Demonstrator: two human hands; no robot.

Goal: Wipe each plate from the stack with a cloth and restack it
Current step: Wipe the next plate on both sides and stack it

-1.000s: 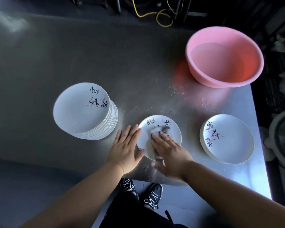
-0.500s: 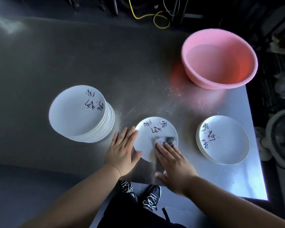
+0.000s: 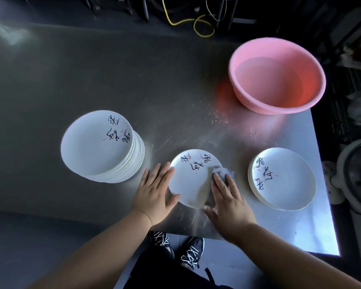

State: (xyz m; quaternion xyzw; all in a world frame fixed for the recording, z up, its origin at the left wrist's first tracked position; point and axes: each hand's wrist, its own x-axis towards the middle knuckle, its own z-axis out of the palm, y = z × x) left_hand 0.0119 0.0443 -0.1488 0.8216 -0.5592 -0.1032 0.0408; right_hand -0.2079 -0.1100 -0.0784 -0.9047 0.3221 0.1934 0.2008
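Risks first. The plate [image 3: 193, 180] being wiped sits near the front edge of the steel table [image 3: 290, 222]; its near rim is close to the drop-off. My right hand [image 3: 227, 197] pushes sideways w/ the cloth [image 3: 224, 173], so too much lateral force could skate the plate on the smooth metal toward the edge or into the restacked pile [image 3: 283, 178] on the right. Probable cause: left-hand brace too light, since that hand only leans on the rim and has no grip. Second risk: the cloth is bunched under the fingertips, so coverage is prob. patchy; the far-left part of the plate face could get skipped. Third: the tall unwiped stack [image 3: 100, 146] to the left looks slightly fanned at its right side; a bump w/ my left forearm could shift it.

Hand state:
- My left hand [image 3: 154, 190]: fingers straight, spread a little, flat on the table w/ fingertips and thumb against the plate's left rim. Holds nothing; acts as a stop only.
- Right hand: fingers extended, close together, palm down, pressing the grey cloth onto the plate's right side. No curl round the cloth that I can see; it is pinned by pressure, not pinched. Thumb rests near the plate's near rim.

Pink basin [image 3: 277, 78] stands well apart at the far right, not in the working path.
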